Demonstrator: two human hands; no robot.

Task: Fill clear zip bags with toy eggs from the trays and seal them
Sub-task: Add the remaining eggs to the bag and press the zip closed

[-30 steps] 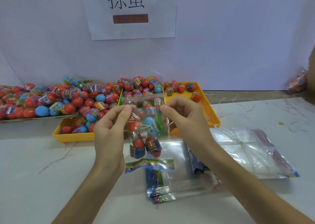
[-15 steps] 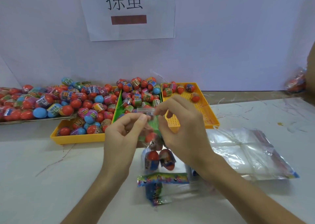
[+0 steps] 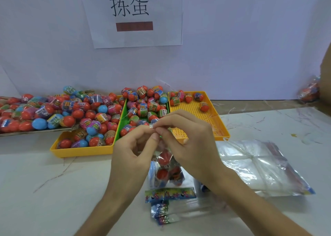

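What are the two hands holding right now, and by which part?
Both the left hand and right hand pinch one clear zip bag of toy eggs by its top zip strip, fingers meeting there.

A white paper sign (image 3: 136, 38) hangs on the pale wall (image 3: 250, 38) behind the bench (image 3: 35, 191), bearing two large black characters above a brownish-red bar (image 3: 134, 26); the bench top is white, with faint reddish veins and scratches; a brown marbled strip (image 3: 259, 104) runs along its far right side; a brown shape (image 3: 326, 74) is cut off at the right edge.
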